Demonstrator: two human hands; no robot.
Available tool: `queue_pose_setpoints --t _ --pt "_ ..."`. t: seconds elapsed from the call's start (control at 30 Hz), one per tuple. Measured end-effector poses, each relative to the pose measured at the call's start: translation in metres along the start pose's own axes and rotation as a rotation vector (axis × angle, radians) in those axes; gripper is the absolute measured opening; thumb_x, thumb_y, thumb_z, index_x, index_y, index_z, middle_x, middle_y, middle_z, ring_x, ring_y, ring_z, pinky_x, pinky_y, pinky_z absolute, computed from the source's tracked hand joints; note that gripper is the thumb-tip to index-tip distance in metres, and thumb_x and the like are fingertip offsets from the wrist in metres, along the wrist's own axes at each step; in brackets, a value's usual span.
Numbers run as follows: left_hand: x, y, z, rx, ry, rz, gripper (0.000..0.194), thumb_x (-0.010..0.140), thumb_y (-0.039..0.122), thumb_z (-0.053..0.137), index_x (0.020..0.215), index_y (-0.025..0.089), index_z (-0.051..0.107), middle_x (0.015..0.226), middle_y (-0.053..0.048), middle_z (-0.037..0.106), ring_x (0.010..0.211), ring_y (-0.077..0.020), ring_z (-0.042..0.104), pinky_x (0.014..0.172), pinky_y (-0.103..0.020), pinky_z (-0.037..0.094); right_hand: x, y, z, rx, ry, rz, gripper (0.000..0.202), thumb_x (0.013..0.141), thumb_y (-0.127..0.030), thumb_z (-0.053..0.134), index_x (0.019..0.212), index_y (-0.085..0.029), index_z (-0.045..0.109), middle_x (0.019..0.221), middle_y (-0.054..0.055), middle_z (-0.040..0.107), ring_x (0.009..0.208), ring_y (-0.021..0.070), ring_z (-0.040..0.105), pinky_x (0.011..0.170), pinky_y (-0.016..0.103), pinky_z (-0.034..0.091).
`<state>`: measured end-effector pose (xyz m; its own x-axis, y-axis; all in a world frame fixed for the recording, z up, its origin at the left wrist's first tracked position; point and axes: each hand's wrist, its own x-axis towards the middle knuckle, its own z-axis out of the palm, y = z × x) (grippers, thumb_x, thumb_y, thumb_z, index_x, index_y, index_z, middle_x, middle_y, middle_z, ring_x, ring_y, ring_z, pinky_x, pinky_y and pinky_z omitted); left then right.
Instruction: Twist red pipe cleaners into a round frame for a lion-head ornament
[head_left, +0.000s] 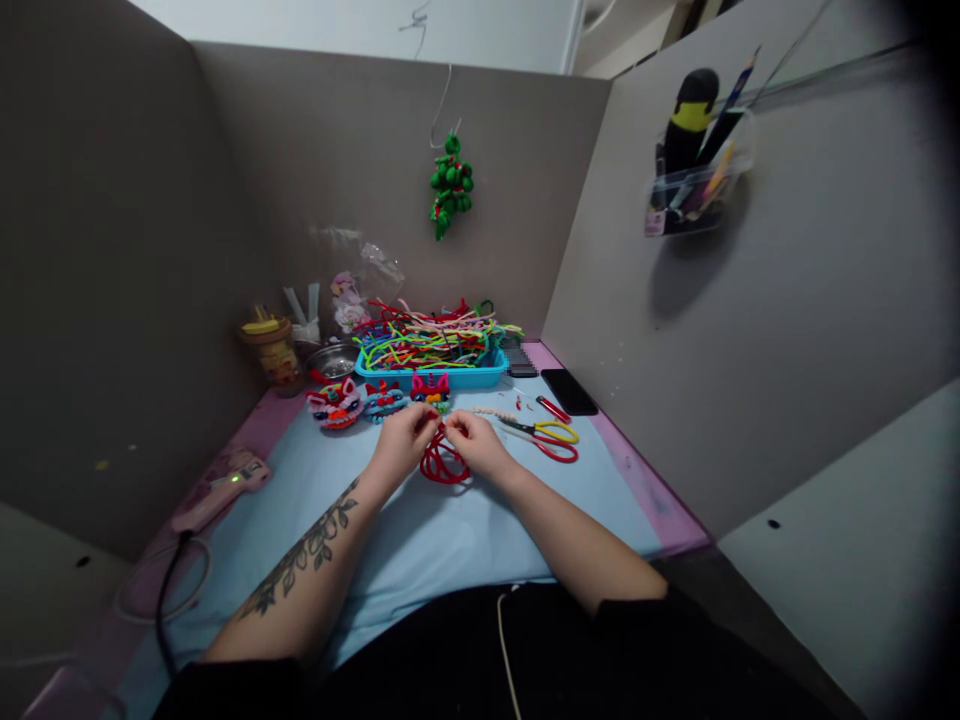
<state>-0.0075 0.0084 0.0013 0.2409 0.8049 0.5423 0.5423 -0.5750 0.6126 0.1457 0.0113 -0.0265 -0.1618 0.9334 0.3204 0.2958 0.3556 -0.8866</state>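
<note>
Both hands meet over the middle of the blue cloth, pinching a bundle of looped red pipe cleaners (444,464) that hangs just below the fingers. My left hand (405,436) grips it from the left with thumb and fingertips together. From the right, my right hand (478,440) pinches the upper part of the same loops. The exact spot between the fingertips is partly hidden. Right behind the hands stand small animal-head figures of pipe cleaner: a pink one (334,404), a blue one (385,400) and a dark one with pink ears (430,388).
A blue tray (433,379) heaped with coloured pipe cleaners stands at the back. Scissors (551,438), a red cutter (553,409) and a black phone (569,392) lie right. A pink glue gun (225,490) with its cable lies left. Grey partitions (405,190) enclose the table.
</note>
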Motion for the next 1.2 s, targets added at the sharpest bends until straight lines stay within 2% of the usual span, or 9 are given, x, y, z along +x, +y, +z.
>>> queue_pose_setpoints --t 0.2,0.33,0.43,0.6,0.73,0.87,1.07,1.2 --pt "-0.003 0.007 0.002 -0.109 0.003 -0.05 0.012 0.08 0.024 0.053 0.077 0.016 0.062 0.069 0.0 0.064 0.06 -0.0107 0.055 0.058 -0.02 0.042 0.0 -0.001 -0.001 -0.108 0.023 -0.055 0.009 0.074 -0.022 0.046 0.067 -0.019 0.051 0.058 -0.004 0.047 0.057 0.0115 0.042 0.055 0.023 0.03" --pt "-0.003 0.006 0.0 -0.134 -0.007 -0.025 0.014 0.081 0.028 0.054 0.078 0.016 0.062 0.072 -0.001 0.065 0.062 -0.0116 0.055 0.058 -0.021 0.043 0.002 0.003 -0.001 0.071 0.039 -0.003 0.01 0.073 -0.027 0.05 0.069 -0.019 0.052 0.059 -0.004 0.046 0.056 0.0113 0.041 0.054 0.023 0.031" --pt "-0.002 0.005 -0.003 -0.075 -0.004 0.089 0.014 0.083 0.027 0.053 0.08 0.017 0.063 0.076 -0.003 0.066 0.068 -0.0131 0.057 0.063 -0.023 0.044 0.005 0.007 0.0 0.293 0.005 0.043 0.015 0.071 -0.033 0.055 0.067 -0.019 0.051 0.058 -0.004 0.044 0.055 0.0103 0.038 0.053 0.023 0.03" --pt "-0.005 0.007 -0.001 0.179 -0.057 0.406 0.018 0.087 0.025 0.049 0.084 0.021 0.066 0.08 -0.004 0.069 0.077 -0.0153 0.057 0.074 -0.029 0.041 0.006 0.007 0.002 0.579 0.045 0.153 0.018 0.064 -0.031 0.061 0.061 -0.018 0.049 0.054 -0.006 0.043 0.052 0.008 0.035 0.051 0.021 0.027" --pt "-0.008 0.016 0.0 0.463 -0.091 0.522 0.024 0.088 0.022 0.044 0.085 0.023 0.067 0.074 -0.004 0.068 0.075 -0.0164 0.056 0.073 -0.032 0.036 0.006 0.004 -0.001 0.788 -0.002 0.257 0.019 0.058 -0.026 0.065 0.059 -0.017 0.048 0.051 -0.006 0.044 0.047 0.0066 0.035 0.049 0.021 0.025" --pt "-0.01 0.026 -0.002 0.576 -0.128 0.603 0.024 0.089 0.019 0.042 0.085 0.023 0.066 0.074 -0.004 0.067 0.077 -0.0168 0.054 0.072 -0.034 0.031 0.005 0.002 -0.006 0.868 -0.067 0.331 0.018 0.055 -0.023 0.065 0.061 -0.017 0.049 0.05 -0.006 0.045 0.046 0.0073 0.038 0.048 0.021 0.026" --pt "-0.01 0.031 0.005 0.563 -0.187 0.569 0.021 0.085 0.014 0.046 0.073 0.018 0.062 0.067 -0.005 0.064 0.074 -0.0184 0.054 0.067 -0.034 0.031 0.005 0.002 -0.006 0.798 -0.085 0.358 0.019 0.054 -0.025 0.066 0.058 -0.017 0.048 0.05 -0.006 0.043 0.046 0.0069 0.034 0.047 0.022 0.023" --pt "-0.011 0.026 0.007 0.473 -0.161 0.476 0.017 0.084 0.017 0.048 0.084 0.019 0.065 0.076 -0.006 0.068 0.078 -0.0195 0.056 0.069 -0.033 0.034 0.009 0.004 -0.008 0.663 0.04 0.244 0.019 0.057 -0.028 0.065 0.06 -0.018 0.05 0.054 -0.005 0.044 0.051 0.0082 0.035 0.051 0.022 0.026"
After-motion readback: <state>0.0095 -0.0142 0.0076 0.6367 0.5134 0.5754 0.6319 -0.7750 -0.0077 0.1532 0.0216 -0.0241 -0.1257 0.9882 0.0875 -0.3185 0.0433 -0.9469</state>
